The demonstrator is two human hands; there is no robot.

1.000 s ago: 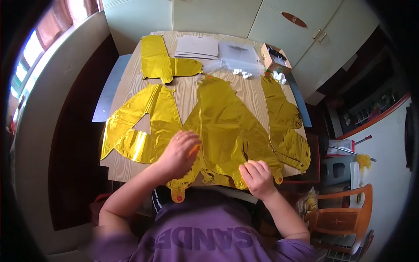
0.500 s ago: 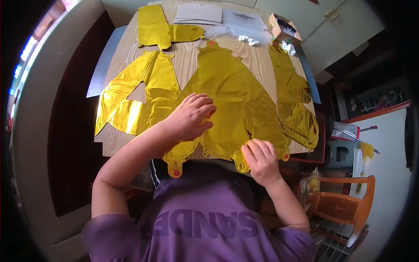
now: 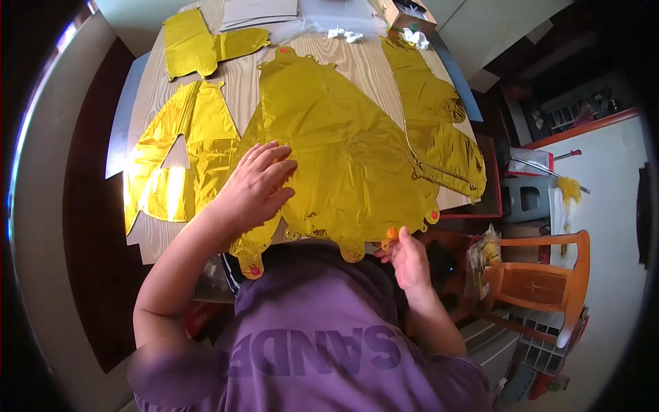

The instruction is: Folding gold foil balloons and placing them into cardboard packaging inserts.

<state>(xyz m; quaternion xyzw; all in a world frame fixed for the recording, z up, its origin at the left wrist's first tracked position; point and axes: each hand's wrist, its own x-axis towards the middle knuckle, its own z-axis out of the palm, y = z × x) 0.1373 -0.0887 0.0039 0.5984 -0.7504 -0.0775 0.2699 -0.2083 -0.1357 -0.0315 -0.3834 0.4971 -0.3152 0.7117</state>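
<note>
A large flat gold foil balloon [image 3: 329, 130] covers the middle of the table, its rounded tabs hanging at the near edge. My left hand [image 3: 254, 189] rests over its left part with the fingers stretched. Just off the near right edge, my right hand [image 3: 405, 261] is closed around a small orange piece [image 3: 392, 234], whose exact kind I cannot make out. To the left lies an A-shaped gold foil balloon [image 3: 206, 123]. Another flat gold balloon [image 3: 432, 103] lies to the right, and an L-shaped one [image 3: 189, 41] at the far left.
At the back of the table [image 3: 237, 69] are grey-white boards [image 3: 257, 12], clear plastic [image 3: 302, 29], crumpled white tissue [image 3: 345, 34] and an open cardboard box [image 3: 410, 17]. A wooden chair [image 3: 535, 275] stands at the right, with a plastic bag [image 3: 484, 254] beside it.
My right hand has come off the balloon's near tab and turned, and the orange piece now shows in its fingers. My left hand stays on the foil. The whole view has shifted.
</note>
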